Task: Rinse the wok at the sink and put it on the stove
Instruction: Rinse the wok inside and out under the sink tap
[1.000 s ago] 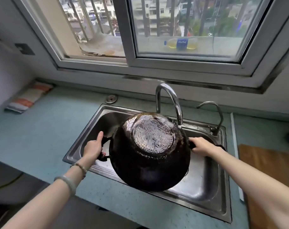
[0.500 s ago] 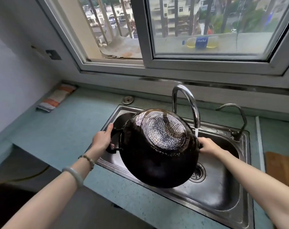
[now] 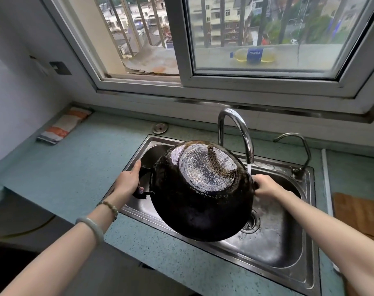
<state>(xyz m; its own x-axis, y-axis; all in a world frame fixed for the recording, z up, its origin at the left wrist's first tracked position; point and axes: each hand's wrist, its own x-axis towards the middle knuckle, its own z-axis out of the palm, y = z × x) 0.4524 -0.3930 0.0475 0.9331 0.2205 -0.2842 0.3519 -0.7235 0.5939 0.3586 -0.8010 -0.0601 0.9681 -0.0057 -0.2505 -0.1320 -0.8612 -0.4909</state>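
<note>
Both hands, left hand (image 3: 126, 181) and right hand (image 3: 265, 185), grip the blackened round wok (image 3: 200, 195) by its handles. Keep it tilted over the steel sink (image 3: 288, 253) so water drains fully.

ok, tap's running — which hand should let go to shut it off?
Right, probably. The right hand holds the wok at its far rim, directly under the faucet spout where water falls. The left hand has a full grip on the wok's handle and can likely keep it steady.
</note>
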